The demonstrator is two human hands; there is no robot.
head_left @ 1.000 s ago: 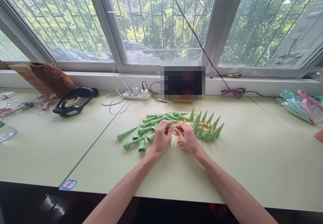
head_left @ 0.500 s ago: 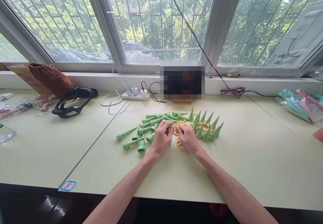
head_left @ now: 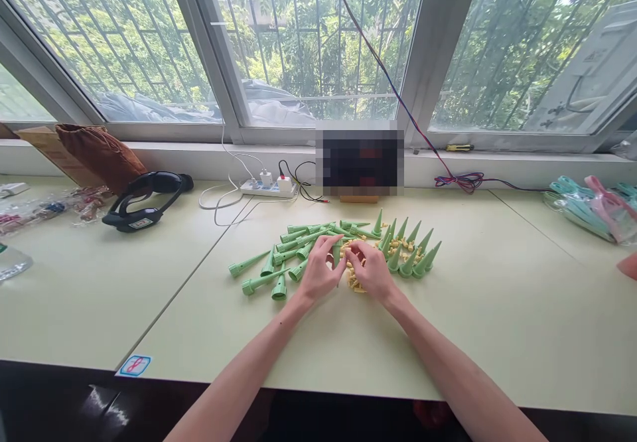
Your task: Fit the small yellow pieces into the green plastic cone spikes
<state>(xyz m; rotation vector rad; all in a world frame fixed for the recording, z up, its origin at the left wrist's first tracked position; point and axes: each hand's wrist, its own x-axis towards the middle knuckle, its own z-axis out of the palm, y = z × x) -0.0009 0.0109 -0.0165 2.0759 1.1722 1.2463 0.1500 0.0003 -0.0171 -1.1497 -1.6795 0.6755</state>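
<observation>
My left hand (head_left: 321,273) is closed around a green plastic watering spike (head_left: 337,252), its narrow end pointing down and partly hidden by the fingers. Right beside it, my right hand (head_left: 372,273) is pinched at the fingertips; what it grips is too small to make out. Below and between the hands lies a heap of small yellow plastic pieces (head_left: 356,285). Loose green spikes (head_left: 263,283) lie jumbled to the left. Several more spikes (head_left: 422,264) stand point-up in a cluster to the right, with yellow pieces (head_left: 398,245) among them.
Behind are a power strip (head_left: 269,188) with cables and a blurred dark screen (head_left: 363,163). Black headgear (head_left: 144,203) and a brown pouch (head_left: 99,153) sit at left. Bagged teal and pink items (head_left: 592,203) lie at right, near part of another person's hand (head_left: 628,267).
My left hand has turned slightly, so the green spike in it shows more. My right fingertips have shifted a little at its top. The other person's hand at the right edge has moved slightly.
</observation>
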